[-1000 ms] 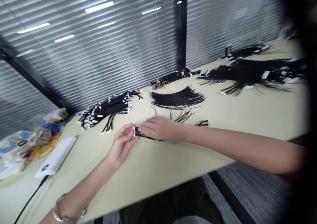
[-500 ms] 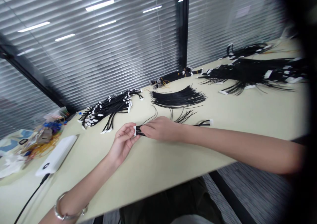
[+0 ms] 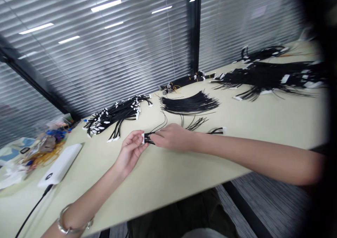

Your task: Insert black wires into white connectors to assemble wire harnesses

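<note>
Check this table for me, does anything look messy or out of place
The mixed heap at far left looks untidy: yellow strands lie jumbled among other bits, while the black wire sheaf in the middle is roughly aligned. Nothing appears spilled.

I get bright, even light on the bench, with only faint shadow near the right hand. Beyond it, white strips glare across the blinds; far to its right, my view blurs into black.

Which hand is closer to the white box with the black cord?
Left. The left hand is to the right of the white box in the picture, not touching it. The right hand is farther right, beyond the left hand.
</note>
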Demonstrator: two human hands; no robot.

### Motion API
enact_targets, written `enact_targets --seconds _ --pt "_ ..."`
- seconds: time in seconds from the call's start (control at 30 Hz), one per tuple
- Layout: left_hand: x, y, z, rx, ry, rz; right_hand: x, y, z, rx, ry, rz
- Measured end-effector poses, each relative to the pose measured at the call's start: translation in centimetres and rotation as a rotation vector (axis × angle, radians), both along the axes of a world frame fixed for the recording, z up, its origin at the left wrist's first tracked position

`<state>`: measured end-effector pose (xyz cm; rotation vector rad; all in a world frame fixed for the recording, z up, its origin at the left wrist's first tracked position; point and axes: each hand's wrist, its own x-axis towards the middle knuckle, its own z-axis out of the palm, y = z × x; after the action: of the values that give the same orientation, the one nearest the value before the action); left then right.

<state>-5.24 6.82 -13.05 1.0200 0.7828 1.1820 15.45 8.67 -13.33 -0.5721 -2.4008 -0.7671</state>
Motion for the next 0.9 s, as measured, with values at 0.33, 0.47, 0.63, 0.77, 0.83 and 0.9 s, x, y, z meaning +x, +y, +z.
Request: enact_targets --seconds 0.33,0.47,0.63,0.77,0.83,0.9 --pt "-0.07 -0.09 -0.01 0.002 0.01 -0.008 0.02 -0.16 -0.11 0.005 0.011 -0.029" --pt "-0.05 -0.17 -0.02 -0.007 0.016 -0.025 0.04 -0.22 -0.13 0.019 0.021 -0.021" --pt "-0.03 -0.37 0.01 -0.037 -0.01 -0.071 -0.08 -0.45 -0.21 0.015 0.043 0.028" --pt "-0.1 -0.56 0.15 -0.043 -0.021 -0.101 -0.18 -0.59 -0.08 -0.007 0.064 0.077" --pt "-0.12 -0.57 0.18 -0.042 -0.022 -0.1 -0.21 -0.63 0.06 -0.039 0.063 0.077" --pt "-0.12 -0.52 0.16 -0.032 -0.011 -0.089 -0.27 -0.64 0.17 -0.084 0.055 0.056"
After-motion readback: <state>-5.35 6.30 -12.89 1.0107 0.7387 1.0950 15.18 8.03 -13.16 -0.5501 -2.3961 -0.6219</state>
